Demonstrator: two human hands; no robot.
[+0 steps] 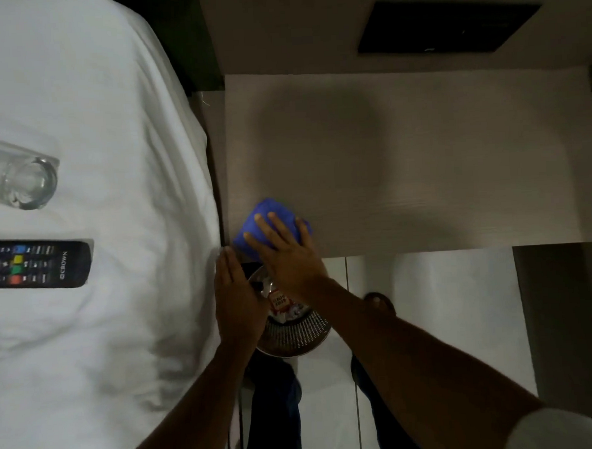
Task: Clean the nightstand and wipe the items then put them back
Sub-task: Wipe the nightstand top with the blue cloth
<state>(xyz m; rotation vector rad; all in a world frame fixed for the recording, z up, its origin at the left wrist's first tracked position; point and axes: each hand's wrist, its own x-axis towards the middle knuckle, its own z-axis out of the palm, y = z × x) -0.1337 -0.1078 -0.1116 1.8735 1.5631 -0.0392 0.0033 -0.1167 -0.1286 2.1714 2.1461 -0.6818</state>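
Now the right hand (286, 255) is pressing flat on a bunched blue cloth (270, 222), fingers spread and laid over it, pinning it to the near left corner of the nightstand (422, 166). The cloth is poking out beyond the fingertips and to their left, right at the tabletop's front edge. The left hand (235, 299) is hovering just below that corner, fingers straight and held together, palm open, gripping nothing; its fingertips are sitting just beside the cloth's lower edge, though whether they are touching it is hard to tell. Under both wrists a mesh wastebasket (293, 331) is standing on the pale floor, with crumpled wrappers showing inside. Well to the left of the left hand's fingers, on the white bed sheet (94, 132), a black remote control (39, 264) is lying flat, and beyond it a clear drinking glass (21, 177) is lying on its side. Past the right hand's fingertips the tabletop is showing only a soft shadow.
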